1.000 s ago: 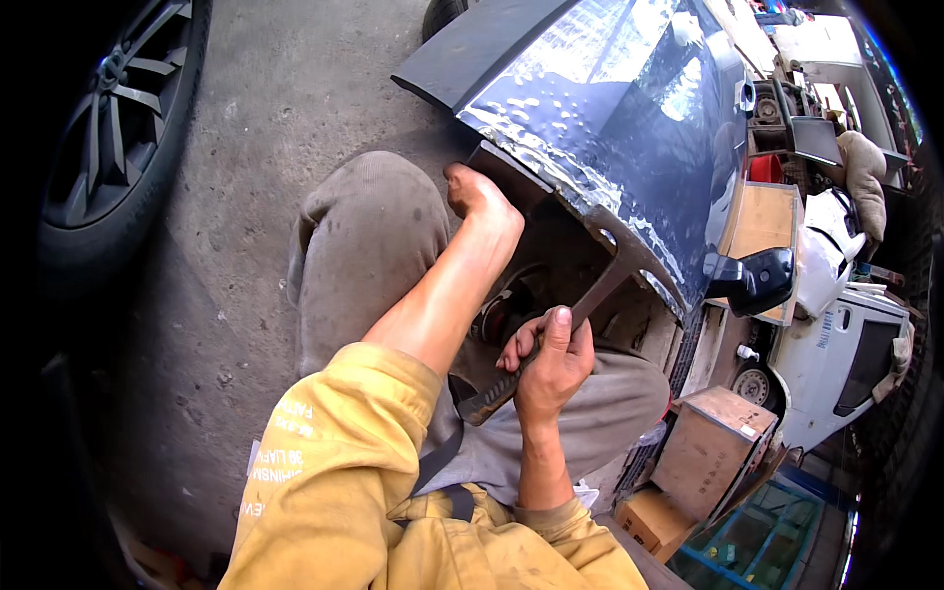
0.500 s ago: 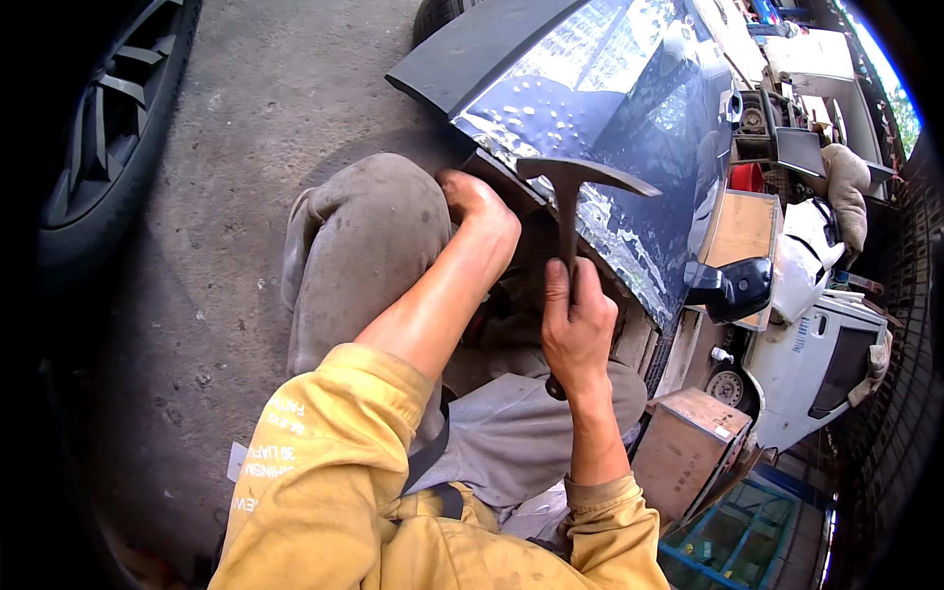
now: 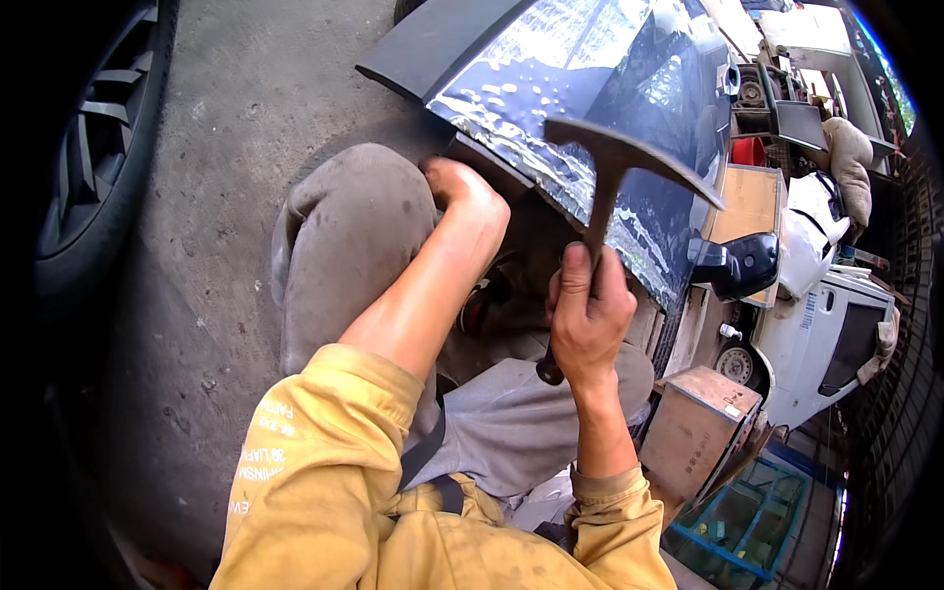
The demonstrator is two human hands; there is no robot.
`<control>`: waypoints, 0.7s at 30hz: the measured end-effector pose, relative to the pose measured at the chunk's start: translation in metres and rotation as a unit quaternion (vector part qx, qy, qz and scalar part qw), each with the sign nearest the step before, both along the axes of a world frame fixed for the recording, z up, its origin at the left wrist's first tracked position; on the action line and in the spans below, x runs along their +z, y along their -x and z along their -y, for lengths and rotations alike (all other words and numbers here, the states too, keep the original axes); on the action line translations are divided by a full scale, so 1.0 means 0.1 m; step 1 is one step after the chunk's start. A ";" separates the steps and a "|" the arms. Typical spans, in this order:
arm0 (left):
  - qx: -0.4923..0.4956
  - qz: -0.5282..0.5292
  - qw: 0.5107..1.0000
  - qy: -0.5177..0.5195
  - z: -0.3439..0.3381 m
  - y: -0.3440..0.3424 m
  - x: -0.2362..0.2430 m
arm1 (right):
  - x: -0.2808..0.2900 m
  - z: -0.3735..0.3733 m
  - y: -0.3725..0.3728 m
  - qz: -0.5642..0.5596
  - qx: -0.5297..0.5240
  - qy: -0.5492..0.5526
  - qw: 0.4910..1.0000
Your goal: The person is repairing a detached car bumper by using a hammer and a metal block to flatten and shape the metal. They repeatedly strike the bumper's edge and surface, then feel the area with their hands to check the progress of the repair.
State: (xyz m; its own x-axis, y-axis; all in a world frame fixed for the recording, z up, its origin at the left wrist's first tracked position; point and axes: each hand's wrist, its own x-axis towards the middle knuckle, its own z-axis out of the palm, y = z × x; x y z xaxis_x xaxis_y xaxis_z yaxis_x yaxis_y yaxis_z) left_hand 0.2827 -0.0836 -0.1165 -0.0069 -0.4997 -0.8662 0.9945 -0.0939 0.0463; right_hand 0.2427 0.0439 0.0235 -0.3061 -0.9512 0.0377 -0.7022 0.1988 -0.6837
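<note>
My right hand [image 3: 592, 310] is wrapped round the handle of a dark body hammer [image 3: 615, 162], its thumb lying along the shaft. The hammer's head is long, with a flat end to the left and a narrow tapered end to the right. It is held up in front of a dark blue car door [image 3: 629, 108], apart from it as far as I can tell. Whitish patches and light spots mark the door's lower part. My left hand [image 3: 454, 182] reaches between my raised knee and the door's lower edge; its fingers are hidden there.
A wheel [image 3: 103, 147] stands at the far left on the concrete floor [image 3: 231, 187]. A black side mirror [image 3: 742, 264] sticks out from the door. To the right are a wooden box [image 3: 693, 433], a white vehicle [image 3: 816, 344] and a blue-framed glass case [image 3: 737, 521].
My right hand has swung the hammer up and to the right, and its head looks larger. My left hand has shifted slightly left in the picture, along with the knee.
</note>
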 end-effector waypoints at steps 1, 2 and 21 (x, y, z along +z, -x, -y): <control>0.001 0.002 1.000 0.001 0.00 0.01 -0.03 | 0.03 0.01 -0.03 0.026 -0.018 0.029 0.999; 0.004 -0.002 1.000 0.007 0.01 0.03 -0.05 | 0.05 0.03 -0.05 0.059 -0.013 0.064 0.996; 0.005 0.020 0.999 -0.047 0.00 0.24 -0.57 | -0.07 0.06 -0.07 -0.044 0.051 0.020 0.997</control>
